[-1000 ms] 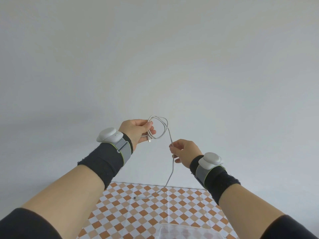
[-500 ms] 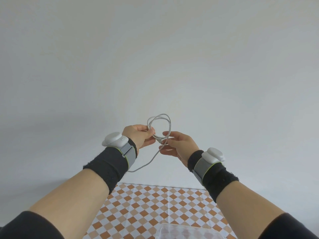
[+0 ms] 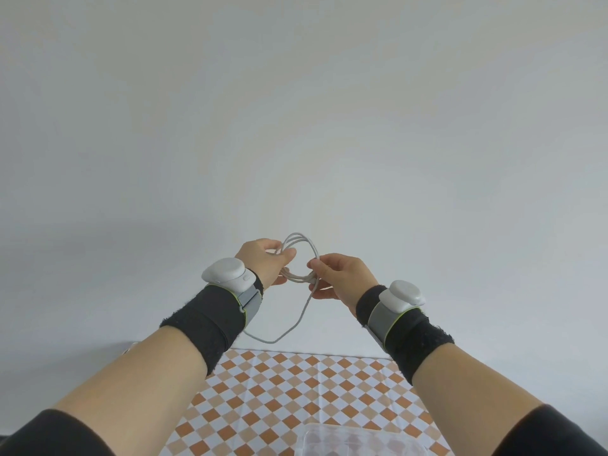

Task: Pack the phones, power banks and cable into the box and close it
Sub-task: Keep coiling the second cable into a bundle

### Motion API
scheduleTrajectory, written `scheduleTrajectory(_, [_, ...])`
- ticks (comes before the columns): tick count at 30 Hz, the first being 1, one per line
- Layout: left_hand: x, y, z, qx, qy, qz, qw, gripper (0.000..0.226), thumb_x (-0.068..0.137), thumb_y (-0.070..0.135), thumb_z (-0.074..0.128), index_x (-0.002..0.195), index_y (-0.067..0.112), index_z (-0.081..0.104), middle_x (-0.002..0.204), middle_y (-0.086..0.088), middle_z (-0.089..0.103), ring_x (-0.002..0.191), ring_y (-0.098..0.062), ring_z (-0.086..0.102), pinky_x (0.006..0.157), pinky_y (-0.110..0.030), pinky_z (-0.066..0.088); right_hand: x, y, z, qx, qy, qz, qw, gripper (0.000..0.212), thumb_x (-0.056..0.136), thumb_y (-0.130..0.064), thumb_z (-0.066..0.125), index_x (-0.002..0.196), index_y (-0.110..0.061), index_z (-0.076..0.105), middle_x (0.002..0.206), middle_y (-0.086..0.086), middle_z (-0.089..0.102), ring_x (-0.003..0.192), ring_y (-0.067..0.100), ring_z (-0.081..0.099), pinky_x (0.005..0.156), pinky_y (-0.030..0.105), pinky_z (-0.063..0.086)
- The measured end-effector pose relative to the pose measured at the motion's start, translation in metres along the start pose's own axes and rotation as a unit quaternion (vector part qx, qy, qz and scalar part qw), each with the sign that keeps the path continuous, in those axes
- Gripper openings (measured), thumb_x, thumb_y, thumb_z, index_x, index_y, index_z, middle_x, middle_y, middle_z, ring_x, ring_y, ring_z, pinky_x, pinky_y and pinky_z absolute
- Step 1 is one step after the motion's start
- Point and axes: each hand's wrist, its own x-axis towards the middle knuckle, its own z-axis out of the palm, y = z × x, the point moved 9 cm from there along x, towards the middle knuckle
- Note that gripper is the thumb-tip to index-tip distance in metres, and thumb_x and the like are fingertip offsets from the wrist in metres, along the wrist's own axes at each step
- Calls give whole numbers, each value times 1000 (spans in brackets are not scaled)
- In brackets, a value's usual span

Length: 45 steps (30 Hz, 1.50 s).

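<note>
Both arms raised in front of a plain pale wall [image 3: 329,110], well above the table. Left hand [image 3: 263,263] curled round one side of a coiled white cable [image 3: 304,255], thumb and fingers clamped on the gathered loops. Right hand [image 3: 342,278] pinching the opposite side of the same coil between thumb and fingertips, other fingers loosely bent beneath. Several turns of cable stacked into a rough ring between the two hands, held in the air. One loose tail hanging from the coil's lower edge, dropping down, then curving left and passing behind the left wrist; its end hidden from view. Black wristband [image 3: 204,320] on the left forearm with a white oval device [image 3: 225,269] strapped on top; matching band [image 3: 414,334] and device [image 3: 403,296] on the right. Below, a table covered with an orange-and-white checked cloth [image 3: 279,390]. At the bottom edge, part of a clear plastic box [image 3: 358,444] resting on the cloth, cut off by the frame, contents not discernible. Dark sleeves visible at both lower corners.
</note>
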Motion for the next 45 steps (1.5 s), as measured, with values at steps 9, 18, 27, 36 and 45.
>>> scheduleTrajectory(9, [-1, -16, 8, -74, 0, -57, 996, 5, 92, 4, 58, 87, 4, 58, 75, -17, 69, 65, -28, 70, 60, -34, 61, 6, 0, -7, 69, 49, -18, 996, 15, 95, -16, 66, 100, -4, 73, 80, 5, 73, 71, 16, 69, 72, 28, 60])
scheduleTrajectory(18, [-16, -42, 14, -5, -76, -186, 980, 59, 91, 53, 51, 80, -3, 67, 68, -16, 71, 54, -28, 68, 50, -31, 56, 13, -3, -30, 97, 152, -45, 983, 15, 96, -15, 64, 84, -12, 73, 73, 0, 73, 66, 10, 67, 71, 27, 60])
scheduleTrajectory(27, [-62, -85, 77, -27, -254, -312, 915, 70, 96, 57, 31, 112, -4, 63, 106, -23, 71, 91, -36, 71, 86, -44, 56, 16, -10, -14, 248, 141, -31, 958, 14, 99, -8, 57, 97, -2, 69, 79, 10, 68, 72, 17, 65, 74, 29, 60])
scheduleTrajectory(36, [-45, -61, 82, -294, -128, -295, 900, 43, 101, 33, 41, 121, -5, 47, 122, -29, 61, 104, -41, 64, 92, -50, 51, 15, -12, -11, 281, 129, -31, 950, 15, 100, -6, 54, 103, 2, 67, 83, 10, 68, 77, 19, 65, 84, 34, 59])
scheduleTrajectory(45, [-2, -32, 27, -289, -16, -146, 946, 23, 102, 12, 38, 91, 1, 55, 91, -18, 67, 79, -28, 68, 79, -41, 56, 15, 2, -35, 189, 156, -24, 969, 11, 97, -10, 62, 92, -5, 72, 80, 9, 71, 75, 17, 67, 75, 28, 60])
